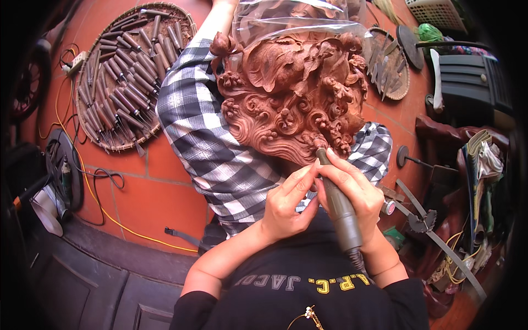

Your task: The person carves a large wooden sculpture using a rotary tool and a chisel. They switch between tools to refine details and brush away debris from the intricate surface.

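Observation:
A reddish-brown wood carving [264, 115] full of leaves, curls and flowing wave lines rests between my plaid-clad legs. My right hand [357, 190] is wrapped around a dark olive rotary tool [340, 212], a cord leaving its rear end. The tool's front end meets the carving's near edge, among small raised knobs; its bit is hidden by fingers and wood. My left hand [291, 201] is closed, its fingertips pressed together at the tool's front end beside the right fingers. Clear plastic sheeting [300, 28] covers the carving's far part.
On the tiled floor at left, a round woven tray [82, 110] holds many wooden-handled chisels. A smaller tray [404, 91] with blades lies at far right. Nearby are a dark grey case [467, 80], metal bars [456, 258] and a yellow cord [104, 212].

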### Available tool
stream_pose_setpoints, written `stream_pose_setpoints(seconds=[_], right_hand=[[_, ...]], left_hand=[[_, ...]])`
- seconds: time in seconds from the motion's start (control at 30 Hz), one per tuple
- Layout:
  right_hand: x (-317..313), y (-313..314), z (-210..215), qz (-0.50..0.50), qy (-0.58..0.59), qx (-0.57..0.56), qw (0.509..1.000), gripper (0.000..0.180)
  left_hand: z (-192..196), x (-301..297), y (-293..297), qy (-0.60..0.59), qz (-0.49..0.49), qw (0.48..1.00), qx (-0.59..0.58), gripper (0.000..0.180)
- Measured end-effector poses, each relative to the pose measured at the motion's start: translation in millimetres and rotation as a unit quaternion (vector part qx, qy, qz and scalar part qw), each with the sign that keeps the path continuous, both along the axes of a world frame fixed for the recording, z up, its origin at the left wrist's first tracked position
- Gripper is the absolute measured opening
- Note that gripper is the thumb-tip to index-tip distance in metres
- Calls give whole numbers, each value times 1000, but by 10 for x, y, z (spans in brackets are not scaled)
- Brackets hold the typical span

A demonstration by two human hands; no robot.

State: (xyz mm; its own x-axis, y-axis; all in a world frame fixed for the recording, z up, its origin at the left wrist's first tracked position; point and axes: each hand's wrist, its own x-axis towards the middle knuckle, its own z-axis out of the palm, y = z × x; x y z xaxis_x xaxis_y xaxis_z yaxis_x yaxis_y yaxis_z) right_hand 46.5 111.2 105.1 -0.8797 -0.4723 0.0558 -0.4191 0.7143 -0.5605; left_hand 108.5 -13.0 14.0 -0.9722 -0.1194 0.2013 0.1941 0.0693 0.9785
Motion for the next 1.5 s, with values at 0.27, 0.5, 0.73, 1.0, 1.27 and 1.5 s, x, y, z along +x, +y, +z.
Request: stream_pose_setpoints(seconds=[0.27, 0.5, 0.73, 1.0, 1.27, 1.5], right_hand=[[2, 18, 16, 17, 7, 2, 1000, 42], [41, -3, 7, 14, -9, -8, 1000, 40], [-23, 70, -20, -49, 25, -37, 998, 28], [-40, 342, -195, -119, -170, -241, 948, 24], [-26, 423, -391, -202, -259, -417, 847, 25], [67, 461, -522, -188, -289, -459, 819, 23]], left_hand=[[-2, -33, -57, 4, -18, 1000, 14, 63], [-54, 51, -48, 4, -10, 1000, 0, 62], [47, -99, 26, 11, -15, 1000, -15, 61], [32, -28, 123, -48, -46, 997, -27, 64], [67, -184, 166, -58, -68, 994, -69, 63], [56, -70, 160, -71, -68, 992, -80, 63]])
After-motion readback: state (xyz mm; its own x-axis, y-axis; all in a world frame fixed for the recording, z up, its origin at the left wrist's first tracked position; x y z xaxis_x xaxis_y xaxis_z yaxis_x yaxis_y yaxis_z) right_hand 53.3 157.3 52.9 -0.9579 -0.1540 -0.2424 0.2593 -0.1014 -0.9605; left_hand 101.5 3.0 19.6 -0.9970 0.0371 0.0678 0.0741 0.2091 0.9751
